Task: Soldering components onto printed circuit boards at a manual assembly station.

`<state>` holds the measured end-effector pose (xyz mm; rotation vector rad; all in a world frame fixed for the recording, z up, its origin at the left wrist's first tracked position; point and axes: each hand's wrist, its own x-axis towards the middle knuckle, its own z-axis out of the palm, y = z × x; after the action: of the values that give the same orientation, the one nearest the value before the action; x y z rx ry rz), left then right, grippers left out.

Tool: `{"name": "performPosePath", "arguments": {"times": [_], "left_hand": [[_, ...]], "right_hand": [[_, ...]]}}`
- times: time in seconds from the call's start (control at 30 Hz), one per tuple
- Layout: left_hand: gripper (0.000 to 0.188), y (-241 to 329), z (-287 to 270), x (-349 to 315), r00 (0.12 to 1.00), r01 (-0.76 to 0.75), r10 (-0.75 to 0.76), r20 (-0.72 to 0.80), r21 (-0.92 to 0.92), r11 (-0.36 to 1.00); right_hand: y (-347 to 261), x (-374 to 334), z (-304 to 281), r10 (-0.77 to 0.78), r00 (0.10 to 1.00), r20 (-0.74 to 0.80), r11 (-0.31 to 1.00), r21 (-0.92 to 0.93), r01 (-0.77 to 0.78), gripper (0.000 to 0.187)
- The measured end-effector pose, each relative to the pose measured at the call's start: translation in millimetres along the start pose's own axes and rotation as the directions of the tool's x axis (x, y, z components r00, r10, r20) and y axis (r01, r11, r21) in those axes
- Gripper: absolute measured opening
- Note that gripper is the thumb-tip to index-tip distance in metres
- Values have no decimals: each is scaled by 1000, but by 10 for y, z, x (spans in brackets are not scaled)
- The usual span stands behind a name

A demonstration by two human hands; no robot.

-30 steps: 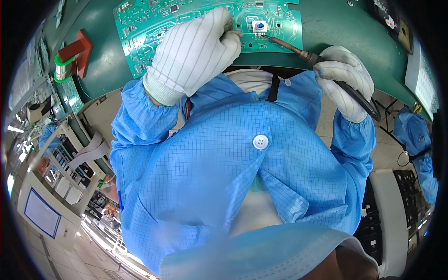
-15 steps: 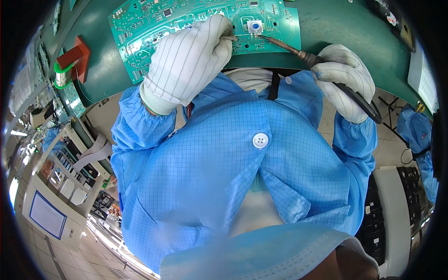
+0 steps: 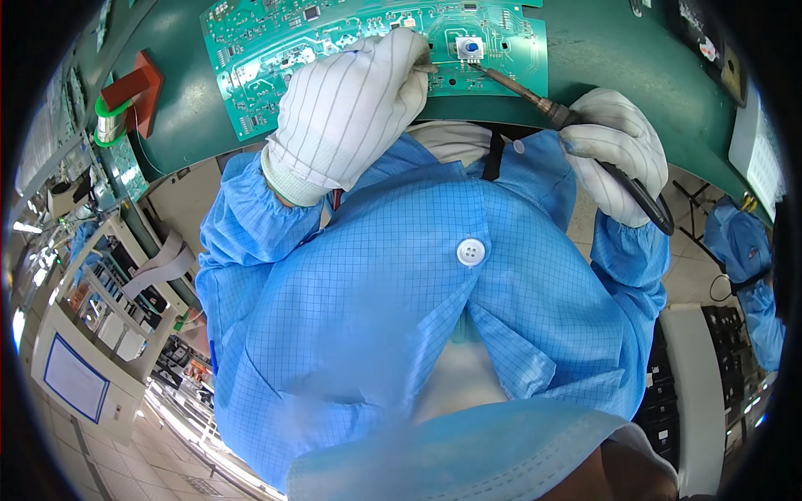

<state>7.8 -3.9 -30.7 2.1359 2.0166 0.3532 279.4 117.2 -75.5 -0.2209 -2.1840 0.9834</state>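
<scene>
Right hand (image 3: pixel 622 146) and left hand (image 3: pixel 347 113) have drawn slightly nearer each other than half a second ago, and the right one has moved a little closer to the right edge of the green circuit board (image 3: pixel 525 63). That board lies flat on the green table (image 3: pixel 601 63), in front of the person, beyond the hands. The left hand, in a striped white glove, is over the board's near middle part, thumb and fingers drawn together in a pinch; whether anything is between them I cannot tell. The right hand, gloved alike, is off the board to its near right, wrapped round the dark handle of a soldering iron (image 3: pixel 518 88). The iron's metal shaft slants leftward over the board, its tip at the near side of a white component with a blue centre (image 3: pixel 470 48), which sits between the two hands and farther out.
</scene>
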Motion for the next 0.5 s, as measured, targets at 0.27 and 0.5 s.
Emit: {"name": "performPosePath", "arguments": {"times": [0.27,0.5], "left_hand": [[14,-20,20,-8,1000,0,0,4,-7,1000],[14,-18,24,-12,999,19,-19,28,16,1000]], "right_hand": [[-36,30,27,-80,996,36,995,-58,82,24],[-33,55,33,-59,998,20,996,-64,60,29]]}}
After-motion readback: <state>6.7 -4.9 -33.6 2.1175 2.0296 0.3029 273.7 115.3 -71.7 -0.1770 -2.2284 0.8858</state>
